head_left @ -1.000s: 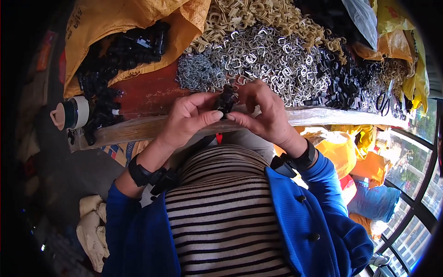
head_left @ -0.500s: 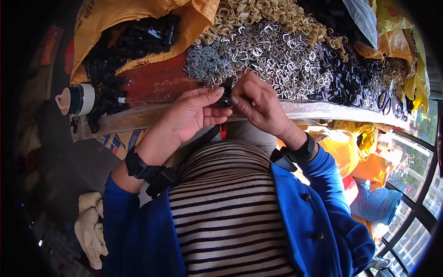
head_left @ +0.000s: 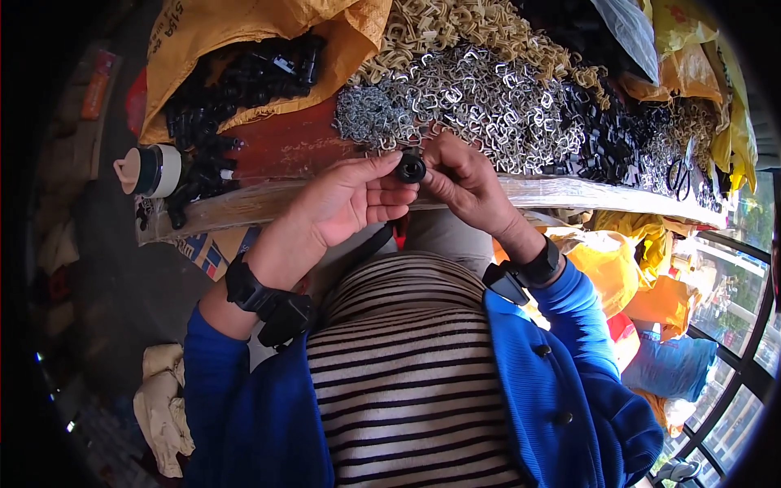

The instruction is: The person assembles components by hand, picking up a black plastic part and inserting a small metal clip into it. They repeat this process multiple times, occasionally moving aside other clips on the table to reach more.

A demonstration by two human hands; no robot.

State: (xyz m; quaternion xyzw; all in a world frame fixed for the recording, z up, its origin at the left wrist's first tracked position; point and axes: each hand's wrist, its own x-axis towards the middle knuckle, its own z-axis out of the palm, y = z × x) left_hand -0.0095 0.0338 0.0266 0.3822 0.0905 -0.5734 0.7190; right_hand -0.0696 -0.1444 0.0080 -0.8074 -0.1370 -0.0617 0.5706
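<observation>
Between my two hands, over the table's near edge, is a small black cylindrical part [head_left: 411, 169] with its round, hollow end facing up toward me. My left hand [head_left: 350, 195] pinches it from the left with thumb and fingers, the palm turned up. On the other side the thumb and bent fingers of my right hand [head_left: 465, 183] grip it too. Whether a smaller piece sits in the right fingers is hidden. Just beyond the hands lie a heap of bent silvery metal clips [head_left: 488, 106] and a pile of small grey springs [head_left: 370, 114].
A yellow-orange sack [head_left: 236, 122] spills black parts [head_left: 268, 73] at the back left. A white and dark green lidded cup [head_left: 159, 171] stands at the left edge. Beige plastic pieces [head_left: 455, 24], black pieces [head_left: 610, 130] and scissors [head_left: 678, 179] lie toward the back and right.
The black part has tilted so its round end now faces me. Both hands stay close together on it. The view has shifted slightly, moving the scene a little to the right.
</observation>
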